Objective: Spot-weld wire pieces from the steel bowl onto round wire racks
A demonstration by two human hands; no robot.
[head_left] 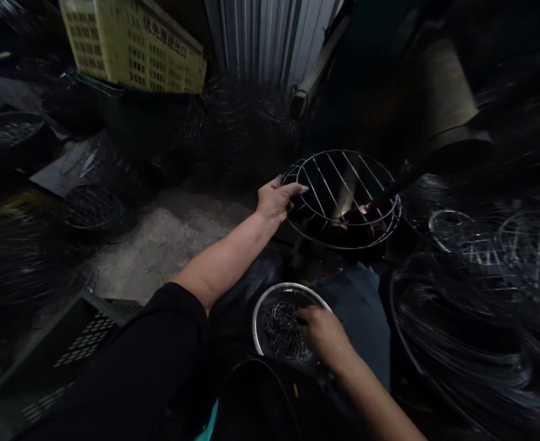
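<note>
My left hand (276, 201) is closed on the left rim of a round wire rack (329, 222), its thumb lying over the ring. The rack has two wire rings with parallel bars across the upper one. Its far side lies by the dark tip of a machine (366, 211). Below, my right hand (322, 334) reaches over the edge of a metal bowl (257, 318), fingers bent together among small bent wire pieces (281, 327). Whatever is between those fingertips is too small and dark to make out.
A yellow crate (136, 46) stands at the back left, and a green crate (67, 361) at the lower left. Wire hoops (463, 355) and wire racks (499, 251) are heaped on the right. A pale cylinder (448, 86) of the machine rises at the upper right.
</note>
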